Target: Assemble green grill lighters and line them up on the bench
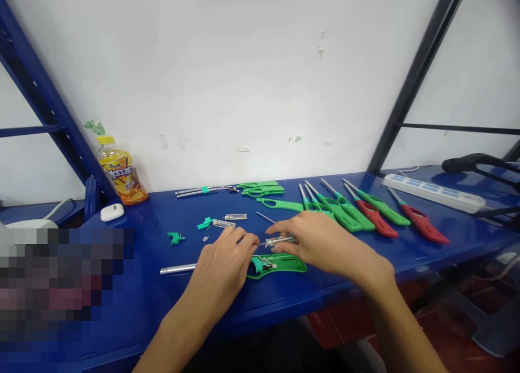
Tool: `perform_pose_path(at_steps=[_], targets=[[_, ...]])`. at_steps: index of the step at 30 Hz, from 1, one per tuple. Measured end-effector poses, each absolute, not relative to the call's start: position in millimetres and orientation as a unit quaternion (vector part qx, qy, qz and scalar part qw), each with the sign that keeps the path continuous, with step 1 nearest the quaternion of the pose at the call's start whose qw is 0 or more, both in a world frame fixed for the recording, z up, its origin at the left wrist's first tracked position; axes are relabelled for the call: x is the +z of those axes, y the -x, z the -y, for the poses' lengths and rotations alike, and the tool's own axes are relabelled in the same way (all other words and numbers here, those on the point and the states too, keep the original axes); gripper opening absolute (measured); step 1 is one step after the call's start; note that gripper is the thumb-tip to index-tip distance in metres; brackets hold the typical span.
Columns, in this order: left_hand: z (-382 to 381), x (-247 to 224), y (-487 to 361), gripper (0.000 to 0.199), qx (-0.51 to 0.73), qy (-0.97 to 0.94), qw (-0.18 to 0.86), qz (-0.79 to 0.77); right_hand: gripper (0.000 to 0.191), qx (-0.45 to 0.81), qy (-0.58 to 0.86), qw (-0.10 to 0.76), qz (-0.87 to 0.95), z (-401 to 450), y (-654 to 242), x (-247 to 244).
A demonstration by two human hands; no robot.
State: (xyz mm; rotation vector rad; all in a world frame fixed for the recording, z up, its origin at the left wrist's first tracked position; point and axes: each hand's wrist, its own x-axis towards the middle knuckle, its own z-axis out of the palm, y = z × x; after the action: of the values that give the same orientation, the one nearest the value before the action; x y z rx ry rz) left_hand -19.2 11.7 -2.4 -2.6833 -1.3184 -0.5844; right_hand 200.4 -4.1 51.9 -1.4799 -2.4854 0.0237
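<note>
My right hand (320,243) grips a small clear fuel tank (278,240) between thumb and fingers, its tip toward the left. My left hand (227,259) is closed in a pinch at a thin pale tube (262,244) by that tip; what else its fingers hold is hidden. Under both hands lies an opened green lighter half-shell (290,263) with teal and metal parts inside. Its metal barrel (176,269) sticks out to the left beyond my left hand. Behind my hands are two more clear tanks, one of them a loose tank (235,217), and a teal trigger piece (175,237).
Several long-necked lighters, such as a green lighter (384,208) and a red lighter (424,224), lie at the right. Metal barrels (195,191) and green shells (262,189) lie along the wall. A drink bottle (122,172), white case (112,212) and power strip (434,193) border the blue table (142,308).
</note>
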Motion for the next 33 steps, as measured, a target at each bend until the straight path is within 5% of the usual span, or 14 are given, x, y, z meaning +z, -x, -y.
perform_pose_path(at_steps=[12,33], targets=[[-11.2,0.0,20.5,0.011,-0.227,0.874,-0.034,0.429,0.025,0.068,0.489,0.121,0.861,5.5,-198.8,57.0],[-4.8,7.8,19.3,0.029,-0.179,0.881,-0.022,0.437,0.01,0.012,0.457,0.106,0.883,6.7,-189.6,55.7]])
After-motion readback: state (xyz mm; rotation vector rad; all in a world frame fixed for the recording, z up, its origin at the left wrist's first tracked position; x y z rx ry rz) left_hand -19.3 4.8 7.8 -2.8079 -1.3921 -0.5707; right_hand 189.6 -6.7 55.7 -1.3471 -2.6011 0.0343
